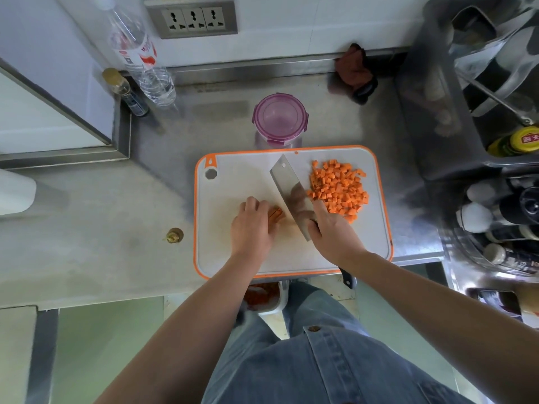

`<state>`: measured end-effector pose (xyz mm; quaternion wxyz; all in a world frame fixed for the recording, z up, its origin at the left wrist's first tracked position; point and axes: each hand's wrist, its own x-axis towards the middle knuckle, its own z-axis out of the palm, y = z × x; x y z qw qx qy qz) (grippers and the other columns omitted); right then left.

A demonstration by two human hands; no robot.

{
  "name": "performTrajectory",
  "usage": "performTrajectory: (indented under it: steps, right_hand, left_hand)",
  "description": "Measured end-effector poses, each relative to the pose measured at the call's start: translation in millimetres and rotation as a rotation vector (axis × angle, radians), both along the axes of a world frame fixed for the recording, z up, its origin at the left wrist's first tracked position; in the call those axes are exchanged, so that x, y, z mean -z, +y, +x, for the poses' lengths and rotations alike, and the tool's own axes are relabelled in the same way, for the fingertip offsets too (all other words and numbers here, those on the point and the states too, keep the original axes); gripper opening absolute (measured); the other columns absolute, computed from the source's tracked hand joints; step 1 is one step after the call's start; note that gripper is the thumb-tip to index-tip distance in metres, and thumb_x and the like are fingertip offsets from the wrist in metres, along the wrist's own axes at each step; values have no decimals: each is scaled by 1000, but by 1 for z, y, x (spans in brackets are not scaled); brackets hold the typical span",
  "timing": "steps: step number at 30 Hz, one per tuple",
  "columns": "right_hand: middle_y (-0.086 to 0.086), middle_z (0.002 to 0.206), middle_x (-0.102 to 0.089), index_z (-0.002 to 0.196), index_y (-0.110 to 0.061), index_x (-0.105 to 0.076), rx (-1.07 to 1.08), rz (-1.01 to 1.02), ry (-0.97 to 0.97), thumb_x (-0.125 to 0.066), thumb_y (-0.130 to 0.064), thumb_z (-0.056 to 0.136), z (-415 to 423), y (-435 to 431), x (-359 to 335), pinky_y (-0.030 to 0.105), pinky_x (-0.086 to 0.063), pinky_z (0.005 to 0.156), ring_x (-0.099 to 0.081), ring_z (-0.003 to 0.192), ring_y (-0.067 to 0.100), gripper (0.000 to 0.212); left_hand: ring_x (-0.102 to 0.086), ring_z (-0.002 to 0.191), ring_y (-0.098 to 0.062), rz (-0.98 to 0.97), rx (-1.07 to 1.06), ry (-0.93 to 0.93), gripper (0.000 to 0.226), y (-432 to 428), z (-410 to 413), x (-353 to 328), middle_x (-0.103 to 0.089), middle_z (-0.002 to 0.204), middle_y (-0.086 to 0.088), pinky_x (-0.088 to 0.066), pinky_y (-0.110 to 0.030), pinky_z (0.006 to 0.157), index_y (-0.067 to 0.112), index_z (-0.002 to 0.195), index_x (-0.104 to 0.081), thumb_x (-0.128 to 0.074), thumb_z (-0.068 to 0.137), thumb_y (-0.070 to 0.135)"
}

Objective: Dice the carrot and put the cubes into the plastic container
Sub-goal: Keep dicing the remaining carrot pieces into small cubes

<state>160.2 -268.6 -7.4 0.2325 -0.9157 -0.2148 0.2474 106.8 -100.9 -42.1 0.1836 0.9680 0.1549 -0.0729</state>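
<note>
Right grip (332,228) is found clamped round the handle of the broad steel cleaver (291,191), whose blade lies across the white, orange-rimmed plastic cutting board (239,176). Left grip (252,225) is curled over the last short bundle of orange carrot strips (275,214), holding it to the board just left of the blade.

The strips are judged stiff, light and damp, liable to slide apart. They are best held from above, with fingertips tucked back from the edge. The pile of small orange carrot cubes (338,188), right of the blade, is judged loose and easily scattered. It is better lifted on the flat of the blade than pinched.

Counted: one cleaver, one board, one bundle (strips within not countable), several dozen cubes. One round plastic container with a purple clip lid (280,119) stands just beyond the board's far edge, lid on, no cubes seen inside. One carrot stub (174,235) lies on the steel surface (116,228).
</note>
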Motion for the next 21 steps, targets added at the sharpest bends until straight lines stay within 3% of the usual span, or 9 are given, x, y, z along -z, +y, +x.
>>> performTrajectory:
  steps: [5, 13, 21]
  right_hand:
    - [-3, 55, -39, 127, -6, -37, -54, -27, -65, -37, -17, 101, -1, 8, -6, 25, -20, 45, -38, 46, 12, 28]
    - [-2, 59, -42, 113, -9, -37, -193, -155, -106, -37, -17, 100, 0, 23, -7, 25, -22, 44, -44, 51, 16, 15]
    - [6, 65, -53, 122, -8, -36, -86, -81, -48, -35, -20, 101, 5, 20, 0, 29, -30, 47, -52, 56, 22, 24]
  left_hand:
    - [-52, 103, -20, -46, -53, -28, 34, -1, 0, -2, -54, 109, 0, -50, -33, 78, 20, 111, -60, -68, 84, 39]
    - [-54, 99, -19, -100, -122, -76, 30, -2, -2, 0, -58, 104, 0, -48, -31, 76, 18, 103, -61, -72, 82, 36]
    - [-53, 99, -17, -49, -51, -14, 18, 10, -26, 4, -54, 102, 2, -45, -27, 76, 21, 99, -65, -67, 85, 32]
